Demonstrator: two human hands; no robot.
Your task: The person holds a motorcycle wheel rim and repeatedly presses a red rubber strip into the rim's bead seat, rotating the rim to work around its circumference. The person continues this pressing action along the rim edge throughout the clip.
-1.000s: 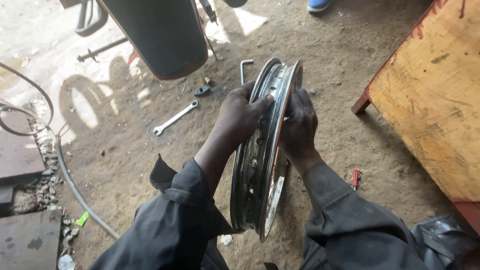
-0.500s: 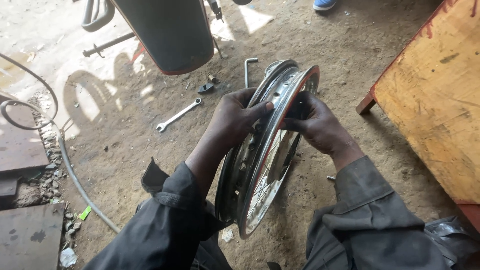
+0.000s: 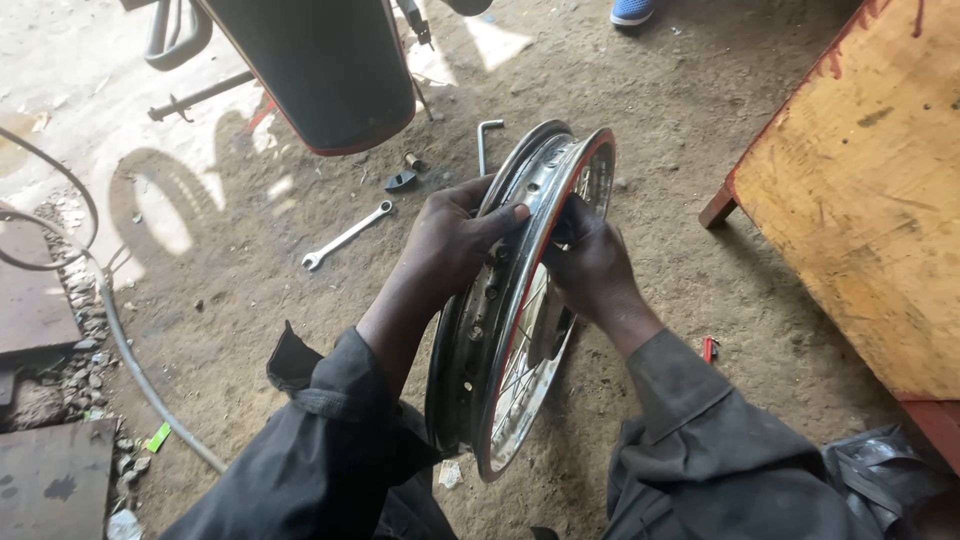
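I see one chromed spoked wheel rim [image 3: 505, 330], round, shiny, red-edged, upright over dirt floor [image 3: 250, 320] between my knees. Left hand [image 3: 450, 245] wrapped over rim's top edge, thumb pressing. Right hand [image 3: 590, 265] gripping opposite side, fingers partly hidden behind rim. One steel spanner [image 3: 345, 236], one bent hex key [image 3: 485, 142] on floor. Wooden table [image 3: 860, 190] cut off right. Spoke count unreadable.

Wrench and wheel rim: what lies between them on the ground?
Head view: only bare dirt between the wrench and rim; the left hand grips the rim above it.
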